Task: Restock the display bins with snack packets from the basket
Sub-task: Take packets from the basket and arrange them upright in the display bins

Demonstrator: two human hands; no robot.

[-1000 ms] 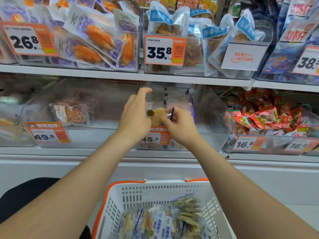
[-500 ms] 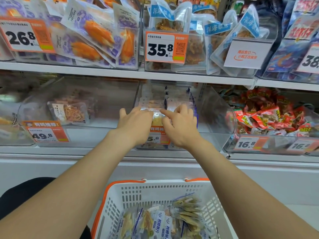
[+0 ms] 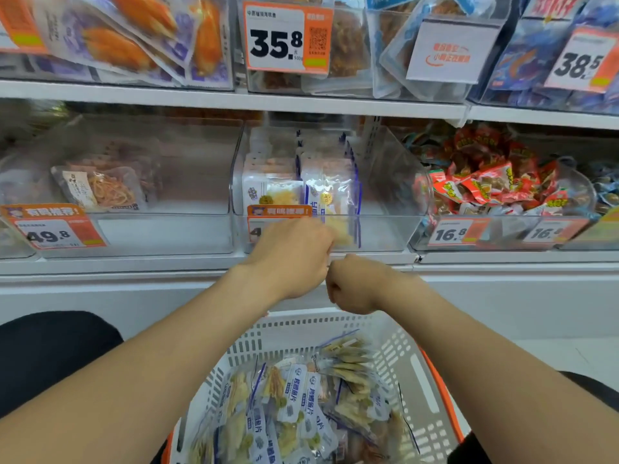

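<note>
The clear middle display bin (image 3: 388, 229) on the lower shelf holds two upright rows of white-and-blue snack packets (image 3: 330, 192). My left hand (image 3: 291, 256) is in front of the bin's front wall, fingers curled under, holding nothing. My right hand (image 3: 351, 284) is just below and to the right of it, above the basket's far rim, also curled and holding nothing. The white basket (image 3: 395, 360) with an orange rim sits below my arms. In it lie several more fish-snack packets (image 3: 301, 406) of the same kind.
A clear bin (image 3: 187, 229) at the left holds a few noodle-like packets behind a 49.8 tag. The right bin (image 3: 502, 232) is piled with red wrapped snacks. The upper shelf (image 3: 234, 97) carries full bins with price tags 35.8 and 38.5.
Both hands let go of the packet they set in the middle bin and pulled back out and down toward the basket. The view has moved closer to the shelf.
</note>
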